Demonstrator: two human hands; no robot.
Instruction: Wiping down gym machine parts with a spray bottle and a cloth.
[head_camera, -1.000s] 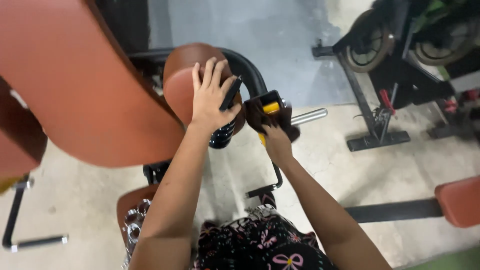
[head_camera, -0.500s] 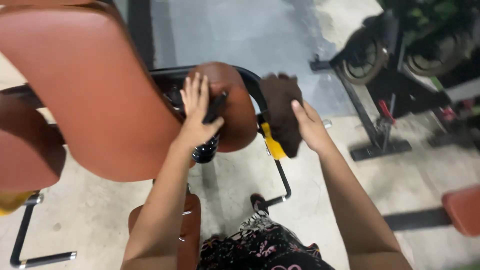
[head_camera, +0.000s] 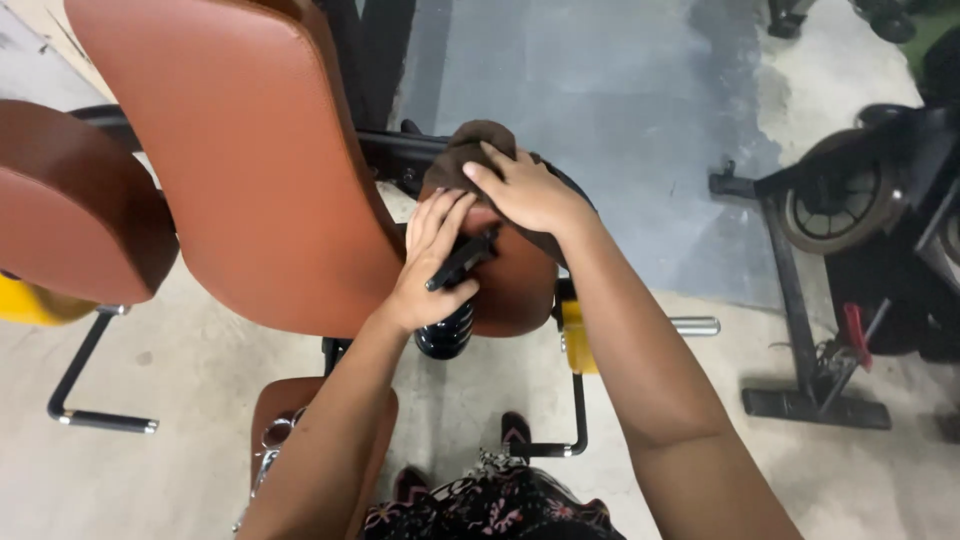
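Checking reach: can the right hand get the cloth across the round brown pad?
Probably yes: the right hand already presses the cloth on the pad top; only the left hand covers part.

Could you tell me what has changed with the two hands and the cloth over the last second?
The right hand carried the dark brown cloth from the yellow part of the frame up and to the left, and now presses it on top of the round brown pad. The left hand stayed against the pad's side, gripping the black spray bottle as before. The camera also shifted, so the big brown backrest looks nearer.
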